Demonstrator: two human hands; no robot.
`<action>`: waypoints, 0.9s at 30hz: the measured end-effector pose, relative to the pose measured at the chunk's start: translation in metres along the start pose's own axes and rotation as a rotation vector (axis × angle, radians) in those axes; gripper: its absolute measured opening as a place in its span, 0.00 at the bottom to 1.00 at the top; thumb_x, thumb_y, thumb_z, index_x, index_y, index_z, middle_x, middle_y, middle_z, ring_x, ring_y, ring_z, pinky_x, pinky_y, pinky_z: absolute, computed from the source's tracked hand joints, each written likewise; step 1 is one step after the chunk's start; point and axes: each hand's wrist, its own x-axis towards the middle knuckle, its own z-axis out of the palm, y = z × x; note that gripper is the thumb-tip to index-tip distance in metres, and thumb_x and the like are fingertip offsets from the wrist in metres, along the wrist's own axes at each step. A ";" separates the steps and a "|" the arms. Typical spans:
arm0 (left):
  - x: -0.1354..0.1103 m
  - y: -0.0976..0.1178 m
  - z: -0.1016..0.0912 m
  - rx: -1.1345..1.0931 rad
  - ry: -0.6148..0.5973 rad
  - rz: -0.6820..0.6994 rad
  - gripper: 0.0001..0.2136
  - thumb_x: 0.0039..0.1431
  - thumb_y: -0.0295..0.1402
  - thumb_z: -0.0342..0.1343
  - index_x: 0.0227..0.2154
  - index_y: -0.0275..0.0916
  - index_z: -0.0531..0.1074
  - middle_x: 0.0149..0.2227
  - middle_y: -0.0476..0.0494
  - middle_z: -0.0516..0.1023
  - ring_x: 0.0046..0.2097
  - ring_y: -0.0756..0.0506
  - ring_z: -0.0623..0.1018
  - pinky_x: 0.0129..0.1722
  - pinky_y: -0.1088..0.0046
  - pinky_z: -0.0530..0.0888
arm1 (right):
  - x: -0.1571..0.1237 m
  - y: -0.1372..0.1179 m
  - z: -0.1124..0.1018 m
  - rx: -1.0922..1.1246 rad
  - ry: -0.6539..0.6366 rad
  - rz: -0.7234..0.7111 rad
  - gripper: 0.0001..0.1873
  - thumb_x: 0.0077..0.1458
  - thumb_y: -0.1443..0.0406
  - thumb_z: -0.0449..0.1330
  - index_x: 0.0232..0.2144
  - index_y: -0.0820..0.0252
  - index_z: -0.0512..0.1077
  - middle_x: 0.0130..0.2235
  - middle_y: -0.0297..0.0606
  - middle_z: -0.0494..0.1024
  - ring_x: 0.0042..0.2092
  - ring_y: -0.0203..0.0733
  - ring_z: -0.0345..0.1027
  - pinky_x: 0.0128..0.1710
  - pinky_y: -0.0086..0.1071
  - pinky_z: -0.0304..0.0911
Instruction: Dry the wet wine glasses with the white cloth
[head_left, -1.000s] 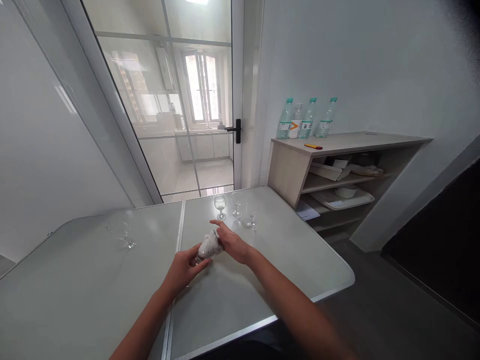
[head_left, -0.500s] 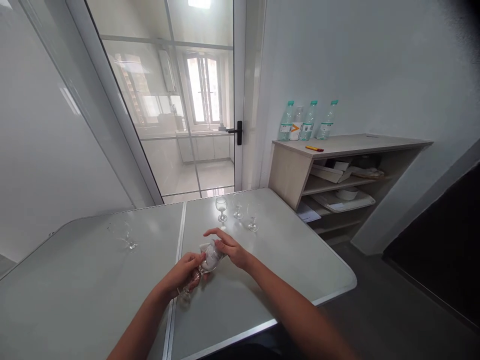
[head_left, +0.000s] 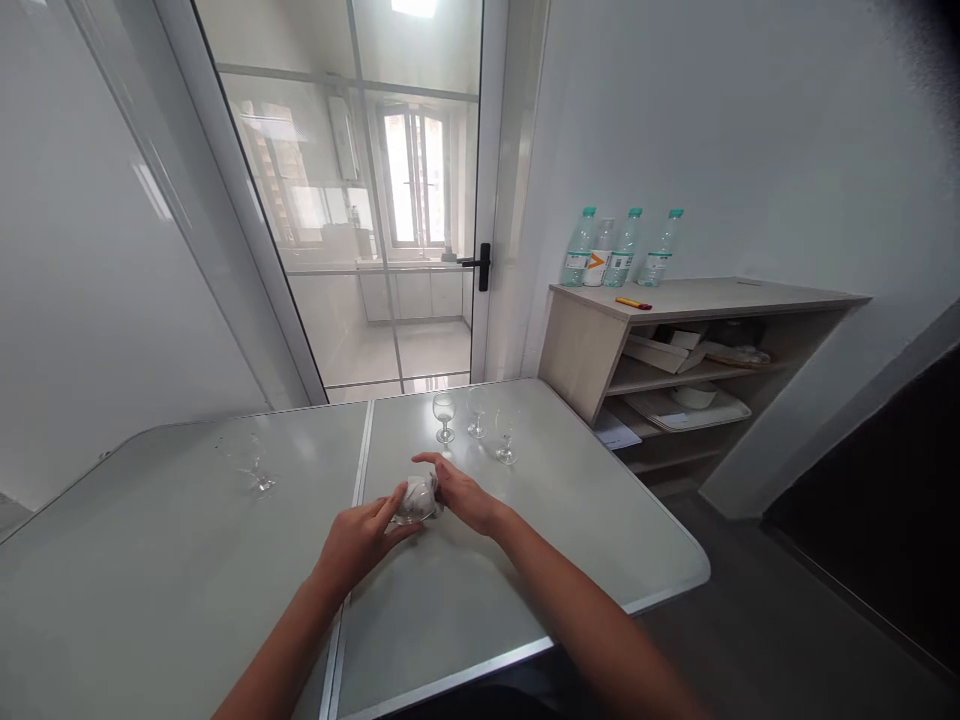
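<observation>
My left hand (head_left: 361,532) is closed around a clear stemmed glass (head_left: 409,516), thumb and fingers on either side of its bowl. The glass lies tilted, its mouth toward my right hand (head_left: 463,497). White cloth or tissue (head_left: 420,488) fills the bowl, and the right fingers close on it at the rim. The right index finger sticks out above. My left hand hides the stem and foot of the glass. Beyond my hands stand three more stemmed glasses: one (head_left: 444,408) upright on the left, a middle one (head_left: 476,427) and a right one (head_left: 506,450).
Another clear glass (head_left: 259,478) is on the left half of the grey table (head_left: 187,560); its outline is faint. A metal seam (head_left: 363,465) divides the tabletop. Right of the table, a wooden shelf unit (head_left: 574,350) carries several plastic bottles (head_left: 619,255) and an orange-yellow item (head_left: 634,303).
My left hand has shifted from the stem up to the bowl, and the glass has turned so its foot no longer shows. My right hand remains at the rim with the white cloth or tissue.
</observation>
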 end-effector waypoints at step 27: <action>0.013 0.025 -0.027 -0.962 -0.532 -0.547 0.30 0.56 0.61 0.57 0.23 0.33 0.74 0.15 0.51 0.67 0.14 0.55 0.59 0.15 0.78 0.53 | -0.005 0.007 0.004 -0.205 -0.126 -0.090 0.31 0.64 0.39 0.51 0.54 0.55 0.68 0.35 0.33 0.67 0.35 0.38 0.59 0.38 0.31 0.55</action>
